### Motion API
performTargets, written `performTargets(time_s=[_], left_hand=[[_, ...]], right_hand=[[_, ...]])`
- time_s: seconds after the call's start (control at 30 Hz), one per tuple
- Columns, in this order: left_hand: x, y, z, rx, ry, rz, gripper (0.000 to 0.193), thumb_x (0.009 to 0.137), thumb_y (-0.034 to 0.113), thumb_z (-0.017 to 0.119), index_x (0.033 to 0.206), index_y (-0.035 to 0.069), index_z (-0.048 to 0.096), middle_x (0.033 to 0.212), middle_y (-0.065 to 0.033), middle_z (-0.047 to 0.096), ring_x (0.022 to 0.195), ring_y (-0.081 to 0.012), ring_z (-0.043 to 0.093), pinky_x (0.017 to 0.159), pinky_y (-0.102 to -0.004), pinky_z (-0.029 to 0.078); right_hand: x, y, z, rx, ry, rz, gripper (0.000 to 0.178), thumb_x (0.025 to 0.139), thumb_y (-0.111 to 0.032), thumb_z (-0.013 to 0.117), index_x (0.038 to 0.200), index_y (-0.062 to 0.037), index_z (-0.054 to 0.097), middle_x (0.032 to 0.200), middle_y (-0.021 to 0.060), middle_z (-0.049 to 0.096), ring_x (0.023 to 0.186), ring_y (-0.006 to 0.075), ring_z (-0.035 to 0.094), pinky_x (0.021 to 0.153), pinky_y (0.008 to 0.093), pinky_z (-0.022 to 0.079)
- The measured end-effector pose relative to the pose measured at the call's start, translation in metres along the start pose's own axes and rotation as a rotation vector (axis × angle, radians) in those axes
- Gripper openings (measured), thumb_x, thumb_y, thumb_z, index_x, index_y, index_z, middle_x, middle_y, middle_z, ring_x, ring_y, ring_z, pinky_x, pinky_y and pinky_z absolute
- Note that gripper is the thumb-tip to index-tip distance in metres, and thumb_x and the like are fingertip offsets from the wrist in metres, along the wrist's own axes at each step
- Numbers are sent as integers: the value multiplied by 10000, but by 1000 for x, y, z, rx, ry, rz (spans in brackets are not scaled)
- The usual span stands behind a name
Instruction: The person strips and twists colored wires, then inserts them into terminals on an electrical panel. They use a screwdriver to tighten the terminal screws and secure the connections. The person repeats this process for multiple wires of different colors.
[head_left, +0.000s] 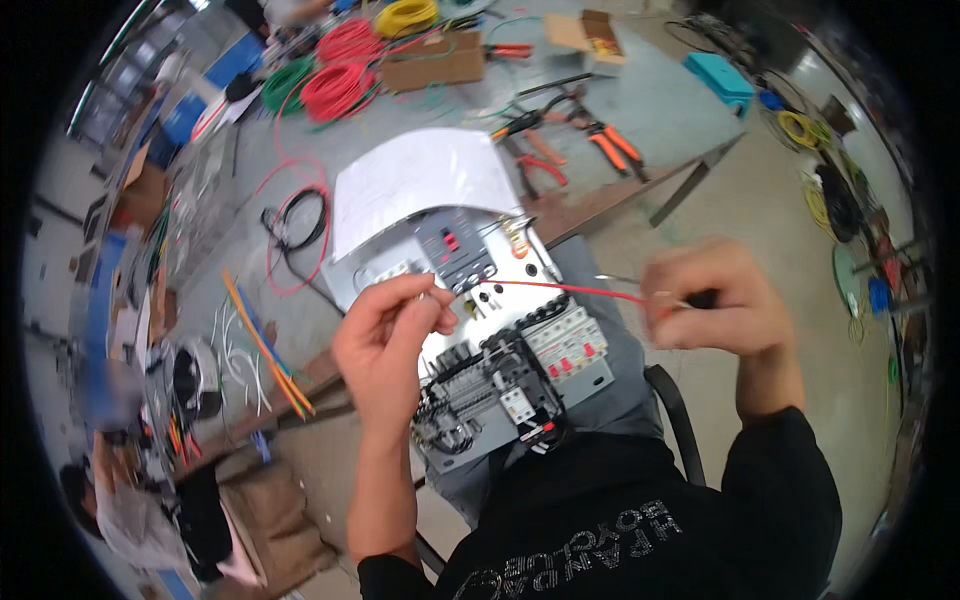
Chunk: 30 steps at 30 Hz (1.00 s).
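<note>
An electrical mounting panel [590, 386] lies tilted across my lap, leaning against the bench edge. It carries a dark moulded-case circuit breaker [450, 242] with a red switch, a row of white miniature breakers [568, 347] and black terminal blocks. My right hand [715, 298] is closed on a red wire [565, 288], which runs taut leftward to near the large breaker's lower terminals. A thin metal shaft also sticks out by that hand; its kind is unclear. Over the panel's left side, my left hand [390, 335] is pinched closed; what its fingertips hold is hidden.
A curved white paper sheet [425, 185] covers the panel's far end. Beyond lie orange-handled pliers [610, 150], red wire coils [340, 92] and a cardboard box [432, 62]. Loose wires [265, 345] and a black cable coil [303, 218] sit left. Another person [130, 510] is at lower left.
</note>
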<state>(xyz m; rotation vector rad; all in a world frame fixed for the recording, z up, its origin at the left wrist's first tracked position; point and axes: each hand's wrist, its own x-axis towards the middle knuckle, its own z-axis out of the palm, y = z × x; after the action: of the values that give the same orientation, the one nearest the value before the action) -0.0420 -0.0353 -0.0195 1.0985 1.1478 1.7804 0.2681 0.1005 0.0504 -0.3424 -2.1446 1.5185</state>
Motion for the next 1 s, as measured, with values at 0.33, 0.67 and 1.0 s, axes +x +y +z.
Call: performTargets(time_s=[0.33,0.67,1.0], left_hand=[[18,65,56,189,-394,291,189,1052,67,666,1202,-48,668,1234,-270,747,1193,-360,729,1073,-462,557],[10,55,56,314,-322,473,191,1000,-43,672,1180,-61,733,1251,-243,759,1197,-326,738,1038,-411,572],[13,101,83,831,-340,687,280,962,-71,695,1231,-26,763,1210,-186,772,1092,-271,750,946,-342,573]], right_hand=[[60,-27,34,20,-142,85,260,980,-223,778,912,23,725,703,18,630,643,71,510,579,308,422],[57,-32,43,58,-125,78,259,963,-219,771,903,30,735,720,28,659,658,82,554,587,305,449],[39,-71,27,-63,-44,72,166,964,-138,807,1024,6,749,853,-30,688,767,27,567,696,226,469]])
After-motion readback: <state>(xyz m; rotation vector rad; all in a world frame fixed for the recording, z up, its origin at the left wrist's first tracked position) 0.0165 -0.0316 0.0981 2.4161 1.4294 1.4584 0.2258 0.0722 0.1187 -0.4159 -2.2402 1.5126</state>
